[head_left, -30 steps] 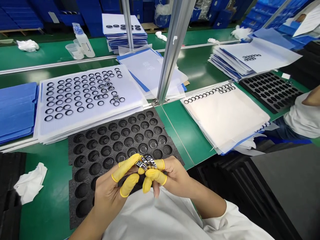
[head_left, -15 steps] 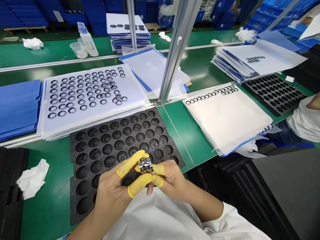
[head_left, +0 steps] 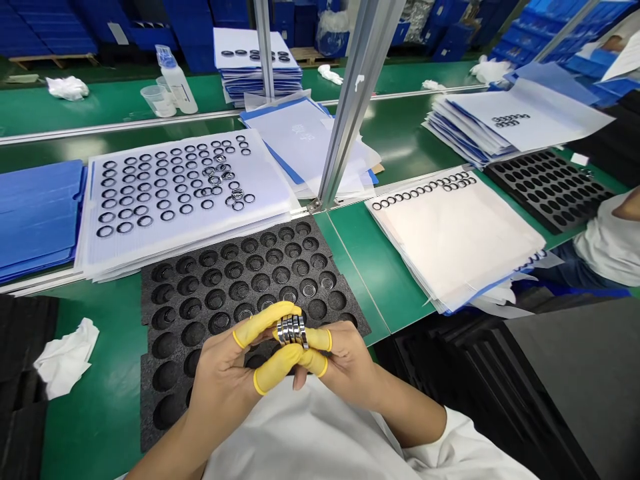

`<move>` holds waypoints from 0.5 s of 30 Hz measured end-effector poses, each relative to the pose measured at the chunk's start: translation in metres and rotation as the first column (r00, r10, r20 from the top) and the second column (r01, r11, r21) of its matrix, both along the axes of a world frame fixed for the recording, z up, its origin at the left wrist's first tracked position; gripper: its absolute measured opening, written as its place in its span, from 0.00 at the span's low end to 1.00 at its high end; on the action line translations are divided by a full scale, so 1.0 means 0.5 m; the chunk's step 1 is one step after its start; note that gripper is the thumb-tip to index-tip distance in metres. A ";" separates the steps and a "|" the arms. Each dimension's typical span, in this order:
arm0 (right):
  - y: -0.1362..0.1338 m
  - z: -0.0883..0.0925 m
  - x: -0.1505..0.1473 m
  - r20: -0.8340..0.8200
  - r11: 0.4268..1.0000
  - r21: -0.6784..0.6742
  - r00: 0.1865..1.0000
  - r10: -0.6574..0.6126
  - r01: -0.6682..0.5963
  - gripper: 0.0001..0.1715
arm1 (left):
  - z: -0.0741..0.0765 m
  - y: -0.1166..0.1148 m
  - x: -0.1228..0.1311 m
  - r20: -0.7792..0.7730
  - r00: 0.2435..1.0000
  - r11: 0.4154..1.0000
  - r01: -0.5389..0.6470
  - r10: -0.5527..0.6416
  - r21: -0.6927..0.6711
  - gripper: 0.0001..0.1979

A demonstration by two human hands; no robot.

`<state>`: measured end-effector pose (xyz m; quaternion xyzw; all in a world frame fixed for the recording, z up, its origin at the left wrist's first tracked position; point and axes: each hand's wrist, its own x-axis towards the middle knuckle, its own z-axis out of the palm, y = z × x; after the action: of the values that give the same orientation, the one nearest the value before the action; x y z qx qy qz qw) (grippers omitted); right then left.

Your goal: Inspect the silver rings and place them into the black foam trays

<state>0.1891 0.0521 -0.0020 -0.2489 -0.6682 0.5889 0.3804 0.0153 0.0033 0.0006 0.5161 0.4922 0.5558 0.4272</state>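
Note:
Between my two hands is a short stack of shiny metal rings [head_left: 292,331], lying on its side. The yellow-cotted thumb and fingers of my left hand [head_left: 225,367] close round it from the left. From the right, my right hand [head_left: 345,357] pinches the same stack with thumb and finger, also in yellow finger cots. Both hands hover over the near part of a black foam tray [head_left: 200,353] with round pockets. Rings sit in many of its far pockets; several near ones are bare, and my hands hide some.
Left of centre, rows of rings lie on a stack of white sheets [head_left: 195,227], with blue sheets [head_left: 40,213] beside it. A metal post [head_left: 350,100] rises behind the tray. Another ring-bearing sheet stack [head_left: 450,240] is right. A crumpled tissue [head_left: 67,357] lies left; a person's sleeve [head_left: 613,243] shows far right.
My left fingers have shifted slightly along the ring stack, with the forefinger reaching a little further right over it. Both hands stay in nearly the same place.

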 end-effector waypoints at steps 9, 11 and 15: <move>0.000 -0.004 -0.004 -0.060 0.961 -0.272 0.996 -0.065 0.046 0.26 | -0.033 0.003 -0.001 0.158 0.986 0.994 -0.039 0.055 -0.106 0.21; 0.000 -0.001 -0.003 -0.053 0.955 -0.280 0.992 -0.115 0.096 0.27 | -0.036 0.000 -0.001 0.113 0.991 0.996 -0.072 0.078 -0.052 0.21; 0.005 0.009 0.000 -0.083 0.947 -0.278 0.978 -0.192 0.162 0.25 | -0.037 -0.009 0.002 -0.051 0.994 0.988 -0.086 0.093 0.128 0.21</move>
<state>0.1889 0.0548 0.0024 -0.3249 -0.5352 0.6503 0.4301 0.0163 -0.0012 -0.0177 0.5347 0.4909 0.5894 0.3545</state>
